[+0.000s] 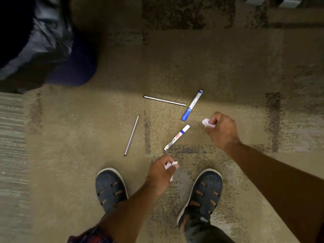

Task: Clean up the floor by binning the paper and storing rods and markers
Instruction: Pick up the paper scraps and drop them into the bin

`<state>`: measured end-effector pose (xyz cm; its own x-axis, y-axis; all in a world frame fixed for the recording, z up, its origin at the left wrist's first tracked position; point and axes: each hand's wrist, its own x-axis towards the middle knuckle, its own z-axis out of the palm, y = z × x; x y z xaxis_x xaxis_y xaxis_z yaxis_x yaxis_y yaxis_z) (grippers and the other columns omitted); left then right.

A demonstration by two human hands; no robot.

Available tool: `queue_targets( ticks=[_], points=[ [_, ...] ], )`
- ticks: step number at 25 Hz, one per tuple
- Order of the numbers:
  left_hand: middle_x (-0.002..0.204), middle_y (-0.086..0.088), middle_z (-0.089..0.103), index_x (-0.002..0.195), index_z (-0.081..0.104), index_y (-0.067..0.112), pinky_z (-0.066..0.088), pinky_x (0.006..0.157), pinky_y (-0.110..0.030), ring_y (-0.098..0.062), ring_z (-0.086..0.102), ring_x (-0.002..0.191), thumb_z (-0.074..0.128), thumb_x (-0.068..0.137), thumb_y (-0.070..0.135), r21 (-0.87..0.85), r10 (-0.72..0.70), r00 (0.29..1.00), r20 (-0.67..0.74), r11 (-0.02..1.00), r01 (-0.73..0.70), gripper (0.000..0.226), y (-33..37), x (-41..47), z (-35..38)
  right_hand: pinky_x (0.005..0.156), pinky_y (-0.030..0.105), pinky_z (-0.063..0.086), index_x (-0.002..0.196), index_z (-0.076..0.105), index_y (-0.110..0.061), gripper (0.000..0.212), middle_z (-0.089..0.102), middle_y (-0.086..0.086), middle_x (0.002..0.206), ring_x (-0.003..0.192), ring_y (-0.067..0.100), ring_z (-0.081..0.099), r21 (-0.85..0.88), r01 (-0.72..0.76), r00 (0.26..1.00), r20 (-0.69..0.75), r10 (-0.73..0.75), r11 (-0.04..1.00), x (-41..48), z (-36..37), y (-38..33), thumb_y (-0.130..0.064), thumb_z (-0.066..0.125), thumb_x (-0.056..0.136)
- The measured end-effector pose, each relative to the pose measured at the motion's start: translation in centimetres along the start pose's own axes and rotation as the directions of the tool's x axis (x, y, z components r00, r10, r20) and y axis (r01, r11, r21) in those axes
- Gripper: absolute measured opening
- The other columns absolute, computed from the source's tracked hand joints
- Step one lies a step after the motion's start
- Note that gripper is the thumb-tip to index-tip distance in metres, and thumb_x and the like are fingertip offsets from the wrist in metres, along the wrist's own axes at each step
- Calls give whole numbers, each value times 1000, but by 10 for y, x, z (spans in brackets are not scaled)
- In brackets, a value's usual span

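My left hand (160, 171) is closed on a crumpled white paper (169, 165) low over the carpet, between my shoes. My right hand (221, 130) grips a second crumpled paper (206, 123), just right of the markers. A blue-capped marker (192, 105) lies on the floor beyond my right hand. A white marker with a blue band (177, 137) lies between my hands. One metal rod (164, 100) lies crosswise further out. Another metal rod (131, 135) lies to the left, nearly lengthwise.
A bin lined with a dark plastic bag (35, 41) stands at the upper left. My two dark shoes (110, 188) (205, 192) stand on the patterned carpet (210, 67). Grey metal feet (273, 0) show at the top right edge.
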<state>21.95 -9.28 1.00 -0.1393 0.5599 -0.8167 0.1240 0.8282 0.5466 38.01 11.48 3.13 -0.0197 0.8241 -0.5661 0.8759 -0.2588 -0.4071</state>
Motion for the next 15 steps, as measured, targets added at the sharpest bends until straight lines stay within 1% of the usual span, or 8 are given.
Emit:
queue_targets(
  ticks=[1, 3, 5, 7, 8, 10, 11, 15],
  points=[
    [73, -2, 65, 87, 66, 21, 45, 50, -25, -11, 57, 57, 74, 95, 25, -129, -49, 996, -79, 991, 38, 12, 9, -5, -12, 37, 11, 35, 70, 53, -20, 32, 60, -5, 68, 56, 8, 52, 55, -36, 999, 14, 35, 998, -13, 2, -8, -9, 77, 87],
    [73, -10, 67, 89, 69, 20, 43, 43, -23, -11, 56, 49, 75, 95, 19, -393, -155, 967, -201, 917, 65, 8, 32, -14, -44, 43, 21, 42, 81, 56, -14, 25, 63, -2, 72, 57, 12, 55, 207, -88, 996, 44, 81, 974, -41, 4, -39, -8, 79, 86],
    [79, -11, 71, 95, 71, 20, 41, 40, -22, -9, 56, 47, 70, 98, 11, -590, -196, 942, -273, 807, -4, 9, 60, -26, -81, 54, 27, 48, 101, 62, -12, 24, 62, -1, 74, 60, 11, 56, 387, -93, 995, 77, 69, 917, -66, 7, -81, -3, 79, 86],
    [82, -6, 76, 99, 72, 21, 41, 40, -21, -9, 57, 50, 68, 99, 10, -688, -201, 919, -340, 719, -97, 12, 88, -42, -126, 63, 32, 58, 115, 67, -12, 34, 61, 0, 77, 59, 8, 61, 512, -118, 990, 124, 63, 851, -87, 9, -131, 5, 74, 87],
    [84, -5, 77, 99, 72, 21, 42, 42, -21, -8, 57, 51, 69, 100, 12, -717, -200, 911, -361, 684, -134, 10, 102, -50, -149, 66, 37, 61, 112, 70, -13, 33, 62, -1, 77, 55, 5, 63, 556, -137, 987, 146, 66, 820, -96, 10, -158, 8, 71, 87],
    [84, -6, 75, 94, 71, 21, 43, 44, -20, -8, 58, 54, 69, 100, 15, -766, -192, 900, -392, 609, -203, 9, 128, -69, -194, 72, 48, 64, 97, 71, -16, 29, 64, -1, 78, 50, 5, 66, 645, -156, 982, 183, 47, 748, -111, 9, -215, 11, 66, 86],
    [84, -7, 74, 92, 70, 20, 43, 45, -20, -8, 59, 55, 68, 101, 15, -787, -191, 894, -406, 569, -237, 10, 141, -78, -216, 73, 48, 64, 92, 69, -15, 28, 65, 1, 79, 51, 7, 67, 693, -157, 980, 195, 26, 703, -118, 9, -243, 12, 64, 86],
    [87, -9, 71, 99, 67, 17, 43, 46, -21, -12, 60, 62, 66, 102, 15, -829, -204, 869, -450, 458, -321, 4, 183, -110, -303, 70, 35, 66, 89, 67, -11, 25, 64, 4, 82, 65, 16, 71, 809, -142, 974, 216, -63, 571, -137, 3, -358, 13, 59, 89]
  ],
)
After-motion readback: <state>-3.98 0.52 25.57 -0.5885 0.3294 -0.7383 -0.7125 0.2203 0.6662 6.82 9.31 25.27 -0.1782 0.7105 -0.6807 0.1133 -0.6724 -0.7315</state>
